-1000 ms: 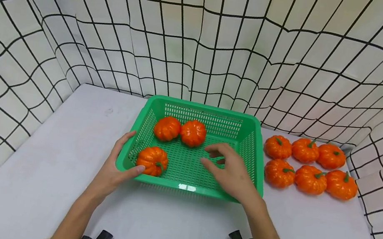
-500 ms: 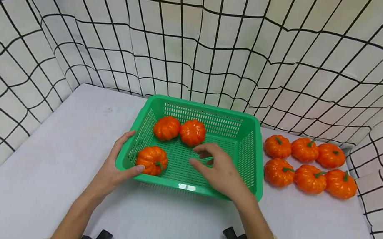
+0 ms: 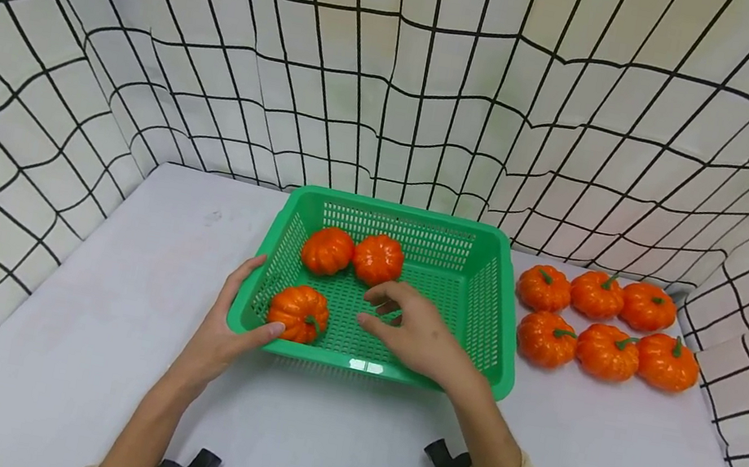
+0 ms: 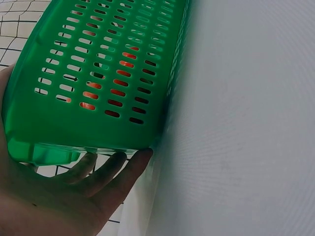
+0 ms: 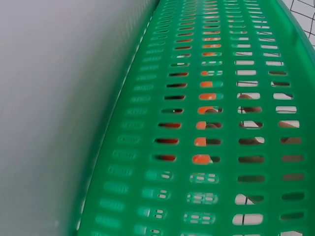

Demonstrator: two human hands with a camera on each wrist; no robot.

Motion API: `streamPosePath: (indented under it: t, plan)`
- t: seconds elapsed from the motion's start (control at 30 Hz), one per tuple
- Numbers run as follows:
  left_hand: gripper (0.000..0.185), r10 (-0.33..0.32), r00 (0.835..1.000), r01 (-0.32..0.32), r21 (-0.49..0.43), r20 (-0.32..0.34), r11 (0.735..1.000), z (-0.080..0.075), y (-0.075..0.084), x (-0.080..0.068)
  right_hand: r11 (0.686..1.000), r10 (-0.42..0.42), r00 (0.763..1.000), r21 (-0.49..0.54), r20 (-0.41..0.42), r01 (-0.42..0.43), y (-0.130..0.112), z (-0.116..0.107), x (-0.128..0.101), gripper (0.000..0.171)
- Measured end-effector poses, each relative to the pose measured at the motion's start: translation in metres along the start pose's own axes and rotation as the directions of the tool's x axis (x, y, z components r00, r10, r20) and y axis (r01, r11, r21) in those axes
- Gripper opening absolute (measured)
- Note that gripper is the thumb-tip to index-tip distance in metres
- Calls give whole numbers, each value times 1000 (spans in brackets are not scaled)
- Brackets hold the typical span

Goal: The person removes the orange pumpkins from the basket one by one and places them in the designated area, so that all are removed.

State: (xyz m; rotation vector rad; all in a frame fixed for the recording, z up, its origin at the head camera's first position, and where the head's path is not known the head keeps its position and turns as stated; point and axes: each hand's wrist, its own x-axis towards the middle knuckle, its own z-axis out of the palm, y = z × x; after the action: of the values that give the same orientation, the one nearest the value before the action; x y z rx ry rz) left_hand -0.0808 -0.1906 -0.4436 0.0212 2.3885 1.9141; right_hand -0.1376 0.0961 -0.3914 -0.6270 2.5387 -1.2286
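Pumpkin (image 3: 298, 312) in the green basket (image 3: 500, 248): I see my right hand (image 3: 413, 333), fingers loosely apart and empty, has drifted left toward it, while my left hand (image 3: 219, 340) keeps gripping the rim.

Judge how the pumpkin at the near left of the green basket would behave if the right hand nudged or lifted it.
The pumpkin looks squat and flat-bottomed, so it would probably slide rather than roll. Its glossy skin hints at light plastic or foam, likely easy to lift, perhaps a little slippery. It lies close to the basket wall, so a leftward push from the right hand would probably stop there.
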Motion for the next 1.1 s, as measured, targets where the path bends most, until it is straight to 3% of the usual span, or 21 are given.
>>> streamPosePath:
  t: [0.63, 1.1]
  plan:
    - [90, -14, 1000, 14, 16, -2, 1000, 1, 0, 0, 999, 2, 994, 32, 108, -6, -9, 17, 10, 44]
    - [89, 4, 1000, -4, 10, 2, 1000, 1, 1, 1, 1000, -3, 984, 0, 180, 3, -17, 24, 18, 45]
